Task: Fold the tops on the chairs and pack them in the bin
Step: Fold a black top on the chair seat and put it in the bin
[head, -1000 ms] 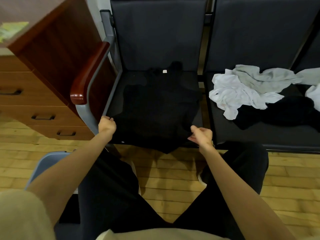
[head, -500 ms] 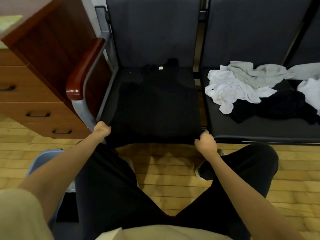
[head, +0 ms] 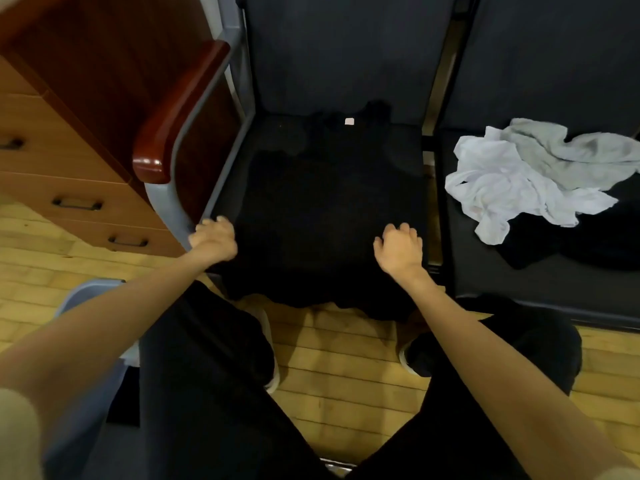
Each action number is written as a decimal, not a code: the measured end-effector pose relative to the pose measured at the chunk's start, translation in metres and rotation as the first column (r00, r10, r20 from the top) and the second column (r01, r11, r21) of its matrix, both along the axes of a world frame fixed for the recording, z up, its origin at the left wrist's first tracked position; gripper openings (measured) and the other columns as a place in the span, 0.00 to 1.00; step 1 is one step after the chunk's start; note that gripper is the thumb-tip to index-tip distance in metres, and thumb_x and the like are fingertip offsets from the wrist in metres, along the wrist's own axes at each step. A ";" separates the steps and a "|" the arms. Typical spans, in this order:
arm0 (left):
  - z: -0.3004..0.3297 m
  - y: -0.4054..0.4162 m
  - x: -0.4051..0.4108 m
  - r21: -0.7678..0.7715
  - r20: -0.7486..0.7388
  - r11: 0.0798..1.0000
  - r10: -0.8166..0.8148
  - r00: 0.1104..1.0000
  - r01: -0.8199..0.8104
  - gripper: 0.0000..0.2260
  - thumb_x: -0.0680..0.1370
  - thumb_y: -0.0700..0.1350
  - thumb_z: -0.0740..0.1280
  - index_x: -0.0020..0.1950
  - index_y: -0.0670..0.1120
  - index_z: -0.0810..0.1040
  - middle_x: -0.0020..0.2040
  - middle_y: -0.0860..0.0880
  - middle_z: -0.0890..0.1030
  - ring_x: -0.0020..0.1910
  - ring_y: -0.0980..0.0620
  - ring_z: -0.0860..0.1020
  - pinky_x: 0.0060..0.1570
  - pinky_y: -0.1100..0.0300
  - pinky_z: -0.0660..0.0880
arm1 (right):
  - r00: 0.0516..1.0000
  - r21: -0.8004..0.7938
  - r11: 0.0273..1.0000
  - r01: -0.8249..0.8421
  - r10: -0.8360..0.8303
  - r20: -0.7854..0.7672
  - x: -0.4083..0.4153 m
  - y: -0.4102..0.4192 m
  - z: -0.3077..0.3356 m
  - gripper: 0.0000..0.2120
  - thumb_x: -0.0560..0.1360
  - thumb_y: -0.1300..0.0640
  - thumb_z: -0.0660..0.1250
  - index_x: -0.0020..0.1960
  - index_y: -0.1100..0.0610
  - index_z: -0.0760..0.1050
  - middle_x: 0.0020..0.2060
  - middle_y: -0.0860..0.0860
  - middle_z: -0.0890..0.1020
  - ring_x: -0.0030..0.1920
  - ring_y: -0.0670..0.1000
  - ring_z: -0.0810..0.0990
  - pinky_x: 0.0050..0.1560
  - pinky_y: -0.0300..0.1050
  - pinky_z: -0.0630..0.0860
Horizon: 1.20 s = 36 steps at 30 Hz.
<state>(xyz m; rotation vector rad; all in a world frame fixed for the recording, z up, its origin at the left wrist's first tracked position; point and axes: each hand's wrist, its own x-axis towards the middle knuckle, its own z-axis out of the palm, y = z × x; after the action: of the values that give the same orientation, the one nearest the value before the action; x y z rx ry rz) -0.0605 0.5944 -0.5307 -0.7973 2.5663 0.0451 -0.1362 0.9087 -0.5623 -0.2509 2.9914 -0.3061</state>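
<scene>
A single head-worn camera looked forward and steeply down, close over both outstretched forearms, at the left hand [head: 214,237] and right hand [head: 398,249], chair seats just beyond them.

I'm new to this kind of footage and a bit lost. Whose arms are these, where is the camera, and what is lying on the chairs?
There is no robot here. A person wears a wide-angle camera on the head, looking down at their own arms and legs. A black top is spread flat on the near chair seat, its hem hanging over the front edge. The left hand and the right hand rest on its lower corners with curled fingers; whether they pinch the cloth is unclear. On the next seat lies a crumpled pile of white tops and dark ones. A grey bin shows partly under the left arm.
</scene>
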 end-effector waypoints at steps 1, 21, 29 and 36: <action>-0.004 0.003 -0.012 -0.049 -0.097 0.998 -0.054 0.994 0.049 0.23 0.75 0.40 0.69 0.68 0.39 0.66 0.66 0.38 0.68 0.66 0.38 0.69 0.60 0.45 0.70 | 1.000 -0.032 0.999 0.023 -0.023 -0.013 -0.013 -0.001 -0.001 0.17 0.80 0.52 0.59 0.64 0.61 0.71 0.63 0.61 0.71 0.64 0.61 0.70 0.62 0.55 0.69; -0.067 0.000 -0.180 -0.060 -0.186 0.903 -0.428 0.885 0.424 0.34 0.76 0.71 0.47 0.78 0.58 0.49 0.79 0.47 0.51 0.77 0.39 0.51 0.72 0.37 0.47 | 0.944 0.120 0.966 -0.231 0.192 0.267 -0.185 -0.028 -0.036 0.31 0.80 0.34 0.44 0.78 0.43 0.40 0.78 0.52 0.39 0.77 0.61 0.36 0.73 0.63 0.39; -0.006 -0.031 -0.301 0.091 -0.531 0.863 -0.380 0.757 0.497 0.22 0.80 0.52 0.64 0.71 0.44 0.68 0.66 0.41 0.72 0.63 0.42 0.73 0.63 0.49 0.70 | 0.984 -0.141 0.980 -0.142 0.124 -0.128 -0.269 -0.050 0.009 0.20 0.79 0.53 0.61 0.68 0.59 0.67 0.60 0.61 0.74 0.60 0.63 0.74 0.59 0.54 0.70; -0.037 -0.033 -0.377 0.246 -0.582 0.880 -0.202 0.788 0.407 0.15 0.80 0.46 0.66 0.65 0.44 0.74 0.60 0.46 0.79 0.58 0.47 0.77 0.60 0.55 0.73 | 0.937 -0.079 0.969 -0.233 0.202 -0.284 -0.345 -0.061 -0.010 0.22 0.80 0.61 0.59 0.73 0.59 0.62 0.63 0.63 0.68 0.61 0.65 0.69 0.59 0.58 0.69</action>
<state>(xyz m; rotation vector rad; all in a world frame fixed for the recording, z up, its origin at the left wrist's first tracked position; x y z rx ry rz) -0.4379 0.5613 -0.5677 -0.2201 3.0455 0.7184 -0.4817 0.8478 -0.5719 -0.6859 3.1762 -0.4475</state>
